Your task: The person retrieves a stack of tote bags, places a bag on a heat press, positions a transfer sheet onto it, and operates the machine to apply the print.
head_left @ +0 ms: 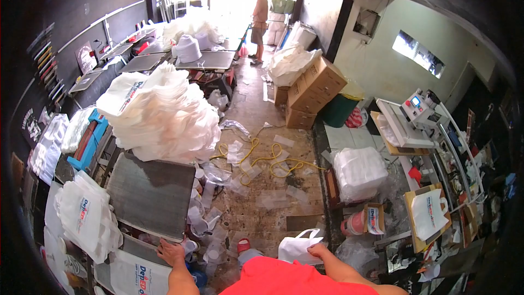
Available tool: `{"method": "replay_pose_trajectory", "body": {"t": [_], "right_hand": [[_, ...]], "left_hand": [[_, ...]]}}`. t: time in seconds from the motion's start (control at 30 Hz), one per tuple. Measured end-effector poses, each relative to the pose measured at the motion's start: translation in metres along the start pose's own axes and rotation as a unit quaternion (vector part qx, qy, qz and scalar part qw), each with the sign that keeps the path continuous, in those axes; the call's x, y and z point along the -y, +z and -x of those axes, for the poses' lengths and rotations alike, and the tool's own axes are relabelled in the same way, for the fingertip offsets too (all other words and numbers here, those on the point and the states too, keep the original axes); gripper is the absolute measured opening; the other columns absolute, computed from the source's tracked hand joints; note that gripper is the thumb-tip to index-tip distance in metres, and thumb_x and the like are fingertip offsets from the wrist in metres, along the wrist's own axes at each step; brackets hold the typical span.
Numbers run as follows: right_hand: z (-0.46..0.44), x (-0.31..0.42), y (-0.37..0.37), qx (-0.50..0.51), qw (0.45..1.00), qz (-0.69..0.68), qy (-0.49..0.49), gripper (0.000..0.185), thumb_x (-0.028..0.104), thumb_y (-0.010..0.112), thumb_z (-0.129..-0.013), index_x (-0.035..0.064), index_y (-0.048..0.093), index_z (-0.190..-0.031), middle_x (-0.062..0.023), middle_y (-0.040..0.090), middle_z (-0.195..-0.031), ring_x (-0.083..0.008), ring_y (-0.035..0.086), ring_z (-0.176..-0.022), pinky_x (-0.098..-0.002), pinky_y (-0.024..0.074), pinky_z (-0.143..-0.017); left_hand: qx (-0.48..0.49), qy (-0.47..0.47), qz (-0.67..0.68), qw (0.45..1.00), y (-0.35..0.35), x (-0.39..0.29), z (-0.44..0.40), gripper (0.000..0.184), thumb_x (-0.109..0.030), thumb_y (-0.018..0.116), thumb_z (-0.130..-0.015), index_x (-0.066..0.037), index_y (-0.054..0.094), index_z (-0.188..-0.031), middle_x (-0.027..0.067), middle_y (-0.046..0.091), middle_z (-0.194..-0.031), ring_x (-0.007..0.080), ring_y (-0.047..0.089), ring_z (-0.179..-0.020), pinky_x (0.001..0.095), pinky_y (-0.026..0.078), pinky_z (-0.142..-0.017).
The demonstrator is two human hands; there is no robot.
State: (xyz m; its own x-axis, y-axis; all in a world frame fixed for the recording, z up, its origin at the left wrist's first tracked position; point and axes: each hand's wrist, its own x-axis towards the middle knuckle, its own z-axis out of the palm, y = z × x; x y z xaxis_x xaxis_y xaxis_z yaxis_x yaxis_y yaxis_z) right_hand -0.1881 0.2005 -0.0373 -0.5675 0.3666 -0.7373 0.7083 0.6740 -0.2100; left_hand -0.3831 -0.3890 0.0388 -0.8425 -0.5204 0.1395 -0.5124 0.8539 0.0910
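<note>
My right hand [315,249] is closed on the edge of a white tote bag [295,249], whose loop handle points up beside my red shirt. My left hand [171,252] has its fingers spread at the near edge of a dark flat platen [150,194], and seems to hold nothing. Just left of that hand a white bag with blue and red lettering [139,277] lies flat on another platen. Further left is a fanned pile of printed white bags [87,216]. Behind the dark platen rises a tall heap of white bags [164,112].
A yellow cord [284,164] and plastic scraps litter the floor. To the right are a wrapped white stack [360,172], a pink bucket [353,224], a heat press [401,125] and a printed bag on a board [428,213]. Cardboard boxes [316,84] and a standing person [260,24] are further back.
</note>
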Motion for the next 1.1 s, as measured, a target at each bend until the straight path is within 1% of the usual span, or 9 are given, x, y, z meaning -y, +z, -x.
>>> {"method": "replay_pose_trajectory", "body": {"t": [0.23,0.3,0.4,0.5,0.63,0.73,0.8,1.03,1.1], "right_hand": [[0.005,0.005,-0.007,0.012,1.000,0.012,0.015,0.046,0.043,0.052,-0.079,0.0200,0.071,-0.113,-0.0131,0.066,-0.120,-0.0336,0.062,-0.112,-0.0395,0.0473,-0.098],[0.002,0.003,-0.005,0.006,1.000,0.010,0.004,0.044,0.042,0.053,-0.078,0.0199,0.072,-0.111,-0.0135,0.067,-0.117,-0.0335,0.064,-0.108,-0.0395,0.0487,-0.096],[0.000,0.001,-0.002,-0.009,1.000,0.030,0.002,0.043,0.042,0.053,-0.077,0.0196,0.073,-0.108,-0.0142,0.068,-0.114,-0.0333,0.065,-0.105,-0.0393,0.0501,-0.094],[0.001,0.001,-0.003,0.002,1.000,0.009,0.011,0.042,0.041,0.053,-0.077,0.0193,0.073,-0.107,-0.0147,0.069,-0.112,-0.0334,0.066,-0.104,-0.0392,0.0508,-0.092],[0.002,0.000,-0.002,-0.007,1.000,0.008,0.007,0.043,0.042,0.053,-0.078,0.0196,0.073,-0.109,-0.0147,0.068,-0.114,-0.0337,0.065,-0.105,-0.0391,0.0503,-0.093],[0.003,0.000,0.000,-0.008,1.000,0.018,-0.005,0.045,0.043,0.052,-0.078,0.0201,0.072,-0.111,-0.0145,0.067,-0.116,-0.0338,0.064,-0.108,-0.0391,0.0491,-0.095],[-0.004,-0.004,0.006,-0.032,0.999,0.024,-0.011,0.044,0.052,0.058,-0.080,0.0199,0.074,-0.105,-0.0120,0.070,-0.108,-0.0303,0.067,-0.101,-0.0363,0.0515,-0.090],[-0.007,-0.006,0.009,-0.035,0.999,0.017,0.000,0.044,0.052,0.058,-0.079,0.0221,0.074,-0.107,-0.0120,0.070,-0.111,-0.0307,0.067,-0.103,-0.0368,0.0510,-0.091],[-0.001,-0.003,0.006,-0.032,0.999,0.020,0.007,0.042,0.051,0.058,-0.079,0.0232,0.074,-0.107,-0.0125,0.069,-0.112,-0.0316,0.066,-0.104,-0.0371,0.0507,-0.092]], "left_hand": [[0.009,0.002,0.014,1.000,-0.001,0.000,0.000,0.064,-0.023,0.061,-0.079,-0.003,0.037,-0.135,0.0210,0.057,-0.121,0.0355,0.050,-0.121,0.0508,0.025,-0.112],[-0.011,0.006,0.017,1.000,0.003,0.002,0.000,0.064,-0.023,0.061,-0.079,-0.002,0.037,-0.135,0.0201,0.057,-0.122,0.0343,0.050,-0.121,0.0505,0.025,-0.112],[-0.009,0.004,0.001,1.000,0.006,0.003,0.000,0.063,-0.022,0.061,-0.079,-0.002,0.038,-0.134,0.0196,0.057,-0.122,0.0340,0.049,-0.121,0.0505,0.025,-0.111],[0.002,-0.002,0.005,1.000,0.003,0.001,-0.001,0.062,-0.022,0.061,-0.079,-0.002,0.038,-0.134,0.0197,0.057,-0.122,0.0341,0.049,-0.122,0.0505,0.025,-0.111],[0.008,-0.002,0.011,1.000,0.002,0.001,-0.001,0.062,-0.022,0.061,-0.079,-0.002,0.038,-0.133,0.0201,0.057,-0.122,0.0346,0.049,-0.121,0.0506,0.025,-0.111],[0.002,0.003,0.005,1.000,0.001,0.001,-0.001,0.062,-0.022,0.061,-0.079,-0.001,0.039,-0.133,0.0204,0.057,-0.122,0.0352,0.049,-0.120,0.0509,0.025,-0.111],[0.005,0.001,0.003,1.000,-0.003,0.000,0.000,0.061,-0.023,0.060,-0.079,-0.001,0.039,-0.132,0.0198,0.057,-0.122,0.0359,0.050,-0.119,0.0515,0.026,-0.111],[0.003,0.006,-0.002,1.000,0.000,0.001,0.000,0.060,-0.025,0.058,-0.081,-0.001,0.039,-0.133,0.0187,0.056,-0.127,0.0373,0.049,-0.120,0.0522,0.026,-0.111],[-0.015,0.013,0.001,1.000,0.005,0.003,0.000,0.060,-0.026,0.057,-0.082,0.000,0.039,-0.134,0.0192,0.056,-0.128,0.0378,0.048,-0.122,0.0525,0.026,-0.110]]}}
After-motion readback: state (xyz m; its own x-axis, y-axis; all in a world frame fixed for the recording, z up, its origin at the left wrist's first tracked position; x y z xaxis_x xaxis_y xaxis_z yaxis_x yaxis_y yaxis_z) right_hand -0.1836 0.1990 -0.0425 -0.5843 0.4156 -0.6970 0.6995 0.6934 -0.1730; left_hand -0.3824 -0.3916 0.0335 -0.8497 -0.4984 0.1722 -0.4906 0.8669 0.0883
